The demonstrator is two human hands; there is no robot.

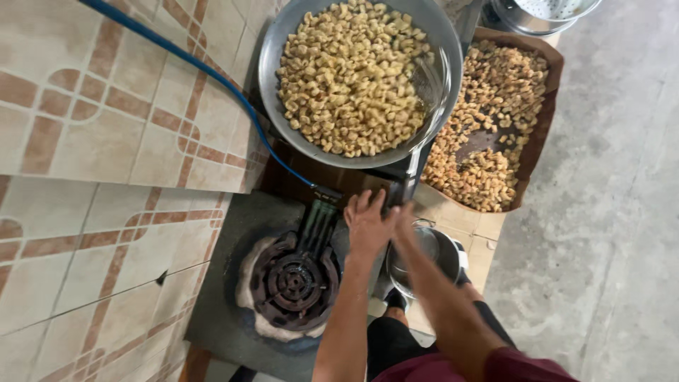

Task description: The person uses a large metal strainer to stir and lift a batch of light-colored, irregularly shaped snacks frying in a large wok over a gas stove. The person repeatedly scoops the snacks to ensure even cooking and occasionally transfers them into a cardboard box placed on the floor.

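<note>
pan (279,49): dull grey metal
burner (291,283): rusty rough iron
wall tiles (85,141): glossy ceramic
box (548,71): matt brown cardboard

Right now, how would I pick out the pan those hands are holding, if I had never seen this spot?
Start at the tiled wall on the left and follow the blue hose along it. Where the hose drops toward the burner, a wide grey metal pan is lifted by the left hand and right hand. Its pale golden pieces set it apart; the brown-paper tray alongside holds darker, browned ones.

Golden fried pieces (351,74), grey pan (277,42), blue hose (212,71), beige-brown patterned tiles (92,141).
</note>
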